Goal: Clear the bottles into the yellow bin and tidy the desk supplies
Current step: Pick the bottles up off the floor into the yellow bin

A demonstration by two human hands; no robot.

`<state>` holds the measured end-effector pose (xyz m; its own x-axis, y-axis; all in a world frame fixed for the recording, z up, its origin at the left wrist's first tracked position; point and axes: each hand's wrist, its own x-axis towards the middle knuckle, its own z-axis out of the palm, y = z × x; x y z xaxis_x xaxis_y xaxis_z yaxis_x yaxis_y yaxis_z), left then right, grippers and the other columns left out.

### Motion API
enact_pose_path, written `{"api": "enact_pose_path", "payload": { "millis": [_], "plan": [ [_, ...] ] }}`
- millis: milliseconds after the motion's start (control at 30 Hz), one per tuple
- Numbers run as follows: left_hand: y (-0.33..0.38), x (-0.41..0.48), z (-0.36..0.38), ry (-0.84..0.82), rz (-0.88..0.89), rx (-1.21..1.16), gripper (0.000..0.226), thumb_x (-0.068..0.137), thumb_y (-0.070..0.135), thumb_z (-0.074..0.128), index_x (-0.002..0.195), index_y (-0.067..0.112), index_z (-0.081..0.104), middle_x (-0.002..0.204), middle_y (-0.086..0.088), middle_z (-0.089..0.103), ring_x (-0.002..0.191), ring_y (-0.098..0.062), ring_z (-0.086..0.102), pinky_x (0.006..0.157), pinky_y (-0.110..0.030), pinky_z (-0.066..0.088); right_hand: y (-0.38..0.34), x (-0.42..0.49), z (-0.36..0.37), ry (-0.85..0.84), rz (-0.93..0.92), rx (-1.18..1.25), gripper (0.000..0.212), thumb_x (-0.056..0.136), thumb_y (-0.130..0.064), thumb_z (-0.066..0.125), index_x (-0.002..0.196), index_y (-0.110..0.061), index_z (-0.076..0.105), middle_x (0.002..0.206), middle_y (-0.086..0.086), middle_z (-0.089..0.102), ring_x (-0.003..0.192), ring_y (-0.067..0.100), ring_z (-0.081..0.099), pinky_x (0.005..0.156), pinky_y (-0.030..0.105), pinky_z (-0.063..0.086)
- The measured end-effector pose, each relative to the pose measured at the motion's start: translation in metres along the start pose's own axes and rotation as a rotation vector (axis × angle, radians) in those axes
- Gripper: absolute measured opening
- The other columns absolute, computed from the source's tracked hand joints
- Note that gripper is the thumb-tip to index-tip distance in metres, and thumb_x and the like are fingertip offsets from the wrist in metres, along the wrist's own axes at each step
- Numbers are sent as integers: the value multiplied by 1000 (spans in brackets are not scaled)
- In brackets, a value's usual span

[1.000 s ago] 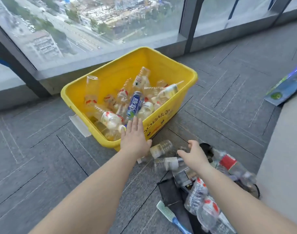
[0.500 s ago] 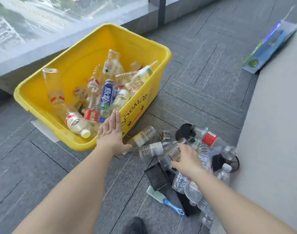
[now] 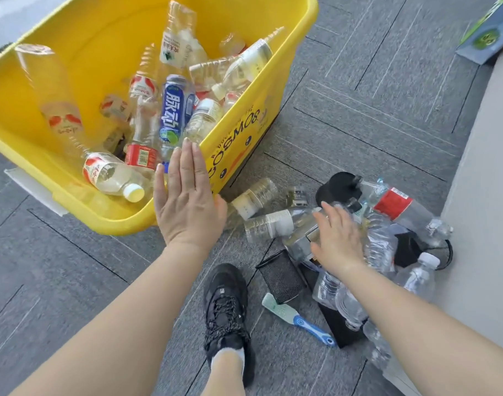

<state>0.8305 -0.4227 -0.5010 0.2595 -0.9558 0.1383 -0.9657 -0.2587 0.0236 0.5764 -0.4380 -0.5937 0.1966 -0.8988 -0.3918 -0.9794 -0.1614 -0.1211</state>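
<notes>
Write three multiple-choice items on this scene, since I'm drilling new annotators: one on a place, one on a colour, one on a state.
1. Where is the mesh cup? A in the bin; B on the floor beside the shoe; C on the ledge.
2. What colour is the brush handle? A red; B yellow; C blue.
3. How is the left hand? A flat, fingers straight; B gripping a bottle; C a fist.
Answers: 1 B, it lies tipped on the floor next to the shoe; 2 C, the handle is blue with white; 3 A, its straight fingers hold nothing.
</notes>
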Motion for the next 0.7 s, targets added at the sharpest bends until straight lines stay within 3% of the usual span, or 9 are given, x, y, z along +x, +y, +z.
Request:
{"api": "enact_pose_path", "payload": {
  "millis": [100, 200, 300, 433, 500, 600, 700],
  "plan": [
    [2, -1, 8, 93, 13, -91, 81, 83, 34, 53, 150, 9, 16, 158, -6, 15, 146, -21, 11, 118, -42, -2, 1, 7, 10, -34, -78, -67, 66, 90, -28, 54, 148, -22, 23, 160, 4, 8, 147, 27, 1, 118, 44, 2],
    [14, -18, 20, 98, 283, -196, 74, 84, 24, 56, 148, 9, 25, 157, -5, 19, 146, -21, 13, 119, -47, 3, 1, 10, 16, -66, -152, -183, 69, 89, -25, 56, 149, -25, 21, 160, 3, 5, 147, 28, -2, 118, 44, -3],
    [24, -31, 43, -78, 420, -231, 74, 83, 21, 57, 149, 12, 25, 157, -2, 19, 146, -19, 12, 119, -44, 6, -1, 14, 18, -95, -178, -257, 77, 87, -23, 59, 150, -27, 15, 161, 1, 2, 147, 28, -6, 118, 48, -6],
    [21, -30, 80, -399, 312, -210, 75, 91, 32, 50, 151, 15, 10, 160, 0, 4, 147, -19, 1, 119, -39, -1, -2, 21, 22, -85, -236, -307, 81, 84, -9, 55, 150, -29, 14, 160, -2, 8, 148, 27, -3, 114, 51, -14],
    [21, -24, 100, -510, 282, -223, 69, 94, 40, 45, 150, 16, 14, 159, -1, 10, 146, -20, 6, 119, -40, 4, 2, 26, 28, -46, -329, -321, 76, 82, -10, 58, 148, -25, 26, 156, 0, 25, 147, 25, 11, 112, 51, -14],
    [24, -15, 128, -559, 307, -225, 60, 92, 44, 48, 143, 18, 29, 150, -1, 30, 137, -24, 26, 113, -41, 24, 10, 33, 39, 76, -430, -349, 70, 63, -7, 75, 130, -19, 55, 131, 2, 58, 129, 28, 47, 116, 53, 6],
    [27, -13, 155, -639, 326, -165, 69, 87, 48, 57, 144, 18, 28, 148, -1, 32, 134, -26, 30, 108, -42, 30, 17, 39, 49, 186, -482, -308, 74, 46, -12, 84, 117, -17, 64, 116, 1, 65, 114, 28, 59, 108, 51, 19]
  ]
}}
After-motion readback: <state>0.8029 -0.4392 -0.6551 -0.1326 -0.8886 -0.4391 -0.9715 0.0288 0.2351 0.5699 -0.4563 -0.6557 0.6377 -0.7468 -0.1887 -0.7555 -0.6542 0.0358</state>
